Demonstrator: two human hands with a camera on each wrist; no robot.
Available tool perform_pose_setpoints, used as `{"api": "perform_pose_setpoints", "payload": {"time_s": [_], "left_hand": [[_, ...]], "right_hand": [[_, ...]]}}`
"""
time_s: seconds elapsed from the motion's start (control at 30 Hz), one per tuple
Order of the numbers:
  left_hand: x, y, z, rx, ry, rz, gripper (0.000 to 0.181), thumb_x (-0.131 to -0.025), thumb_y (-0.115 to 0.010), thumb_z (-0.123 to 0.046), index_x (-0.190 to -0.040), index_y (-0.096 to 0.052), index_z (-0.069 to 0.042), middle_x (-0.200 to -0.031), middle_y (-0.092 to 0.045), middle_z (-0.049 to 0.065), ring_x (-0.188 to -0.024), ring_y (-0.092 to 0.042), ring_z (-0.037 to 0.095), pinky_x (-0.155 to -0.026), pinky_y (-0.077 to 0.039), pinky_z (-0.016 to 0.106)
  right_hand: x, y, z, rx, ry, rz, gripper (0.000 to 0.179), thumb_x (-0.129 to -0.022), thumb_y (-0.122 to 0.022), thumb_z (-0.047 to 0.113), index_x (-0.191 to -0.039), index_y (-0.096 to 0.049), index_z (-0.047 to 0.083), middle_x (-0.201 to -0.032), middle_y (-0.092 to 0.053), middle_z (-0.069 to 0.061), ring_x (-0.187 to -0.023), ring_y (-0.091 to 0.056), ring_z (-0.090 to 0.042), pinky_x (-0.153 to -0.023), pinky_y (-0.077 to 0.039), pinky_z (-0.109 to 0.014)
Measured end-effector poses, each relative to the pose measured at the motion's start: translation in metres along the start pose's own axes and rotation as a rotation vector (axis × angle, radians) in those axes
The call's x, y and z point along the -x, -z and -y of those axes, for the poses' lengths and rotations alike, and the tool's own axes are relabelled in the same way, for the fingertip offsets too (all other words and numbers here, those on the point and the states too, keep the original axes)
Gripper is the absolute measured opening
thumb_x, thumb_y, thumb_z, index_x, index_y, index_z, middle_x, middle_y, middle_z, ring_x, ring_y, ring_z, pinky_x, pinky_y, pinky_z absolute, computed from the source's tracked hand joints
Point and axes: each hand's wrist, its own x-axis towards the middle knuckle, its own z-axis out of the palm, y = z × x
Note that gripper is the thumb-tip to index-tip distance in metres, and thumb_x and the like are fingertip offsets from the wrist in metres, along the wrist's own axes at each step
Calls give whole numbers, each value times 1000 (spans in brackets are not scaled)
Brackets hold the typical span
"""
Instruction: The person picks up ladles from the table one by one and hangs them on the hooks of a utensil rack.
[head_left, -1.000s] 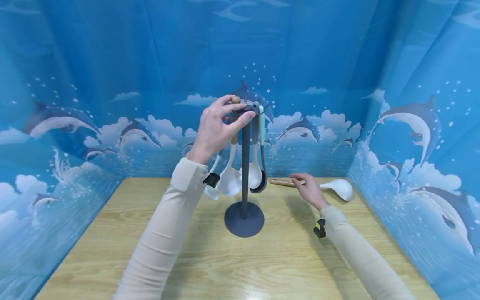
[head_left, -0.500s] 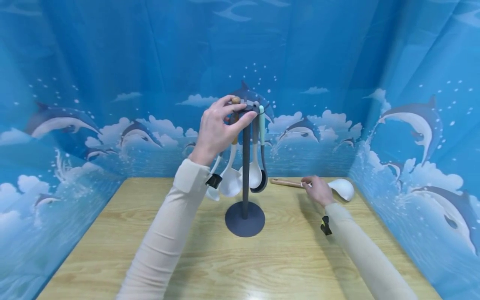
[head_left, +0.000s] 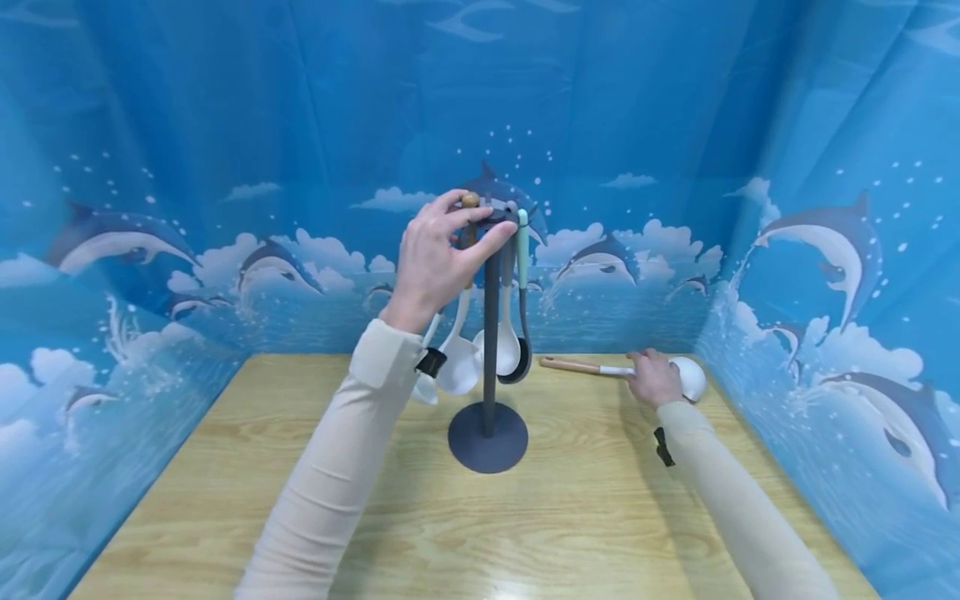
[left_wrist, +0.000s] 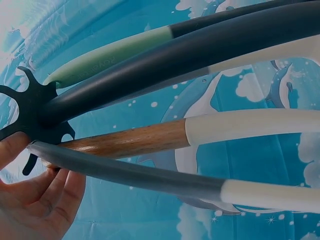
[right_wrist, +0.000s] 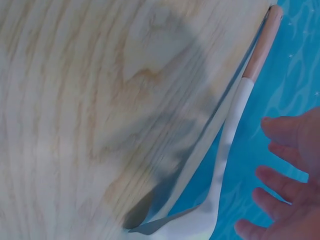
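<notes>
My left hand [head_left: 438, 250] grips the hooked top of a dark utensil stand [head_left: 490, 350], thumb and fingers at its rim. In the left wrist view, the star-shaped hook plate [left_wrist: 30, 107] sits by the thumb, and the fingertips are behind a wooden handle [left_wrist: 135, 139] and a grey handle [left_wrist: 150, 171]. A white ladle [head_left: 615, 370] with a wooden handle lies on the table, bowl toward the right. Over its shaft is my right hand [head_left: 655, 379]; the right wrist view shows the fingers spread and apart from the ladle [right_wrist: 230, 125].
Several utensils hang from the stand, among them a white ladle [head_left: 459, 367] and one with a mint handle [head_left: 522, 250]. The stand's round base [head_left: 487, 454] rests on the wooden table [head_left: 585, 517]. A blue dolphin-print curtain [head_left: 300, 125] encloses the back and sides.
My right hand has moved right along the ladle, from its wooden handle toward its bowl. The ladle stays in place. My left hand keeps its hold; the hanging utensils shift slightly.
</notes>
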Motion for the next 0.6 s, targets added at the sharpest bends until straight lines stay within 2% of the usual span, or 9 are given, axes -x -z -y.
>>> {"api": "perform_pose_setpoints", "payload": {"time_s": [0.13,0.27,0.43,0.6], "left_hand": [[0,0,0,0,-1,-2,48,-89,-68,-49,-122,-71,-14,-144,-53,9,-130,-51,28,-104,-42,46],[0,-1,-1,5,-7,0,48,-89,-68,-49,-122,-72,-14,-143,-54,9,-126,-54,28,-99,-45,45],[0,-1,-1,4,-13,-2,47,-89,-68,-48,-121,-72,-14,-143,-54,9,-126,-54,28,-101,-44,46],[0,0,0,-3,-5,1,47,-90,-67,-48,-122,-71,-14,-144,-53,9,-130,-52,29,-104,-42,47]], "right_hand": [[0,-2,-3,12,4,21,47,-91,-62,9,-135,-53,-3,-135,-51,-32,-129,-41,-51,-103,-29,-72],[0,-6,-11,26,-5,52,46,-93,-56,6,-137,-51,-3,-139,-48,-31,-135,-33,-51,-106,-21,-75],[1,-9,-20,33,-15,83,44,-96,-48,4,-139,-48,-4,-144,-41,-33,-138,-28,-52,-107,-18,-76],[3,-11,-25,36,-12,96,45,-95,-51,4,-139,-47,-4,-145,-41,-32,-137,-27,-54,-106,-14,-78]]}}
